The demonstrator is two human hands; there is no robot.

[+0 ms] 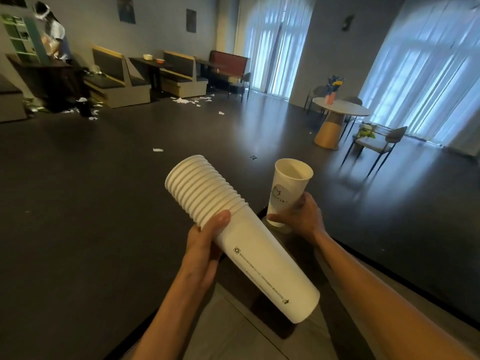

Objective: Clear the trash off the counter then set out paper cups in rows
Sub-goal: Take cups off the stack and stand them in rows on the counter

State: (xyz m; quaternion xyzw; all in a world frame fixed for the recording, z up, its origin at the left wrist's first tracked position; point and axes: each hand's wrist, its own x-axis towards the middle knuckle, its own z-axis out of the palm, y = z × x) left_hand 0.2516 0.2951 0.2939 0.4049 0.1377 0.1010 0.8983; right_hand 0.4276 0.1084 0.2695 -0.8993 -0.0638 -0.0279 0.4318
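Note:
A long stack of white paper cups (249,245) lies tilted in front of me, rims pointing up and to the left. My left hand (205,250) grips the stack around its middle, thumb on top. A single white paper cup (289,189) with a small printed logo stands upright, mouth open upward, just right of the stack. My right hand (302,216) holds this cup near its base. Both are held over the corner of the grey counter (228,328), whose dark edge (363,258) runs down to the right.
Scraps of white paper (191,100) litter the dark floor near the booth seats (117,76) at the back. A person (53,35) stands at far left by a dark table. A round table (340,110) with flowers and a chair (381,144) stand at right.

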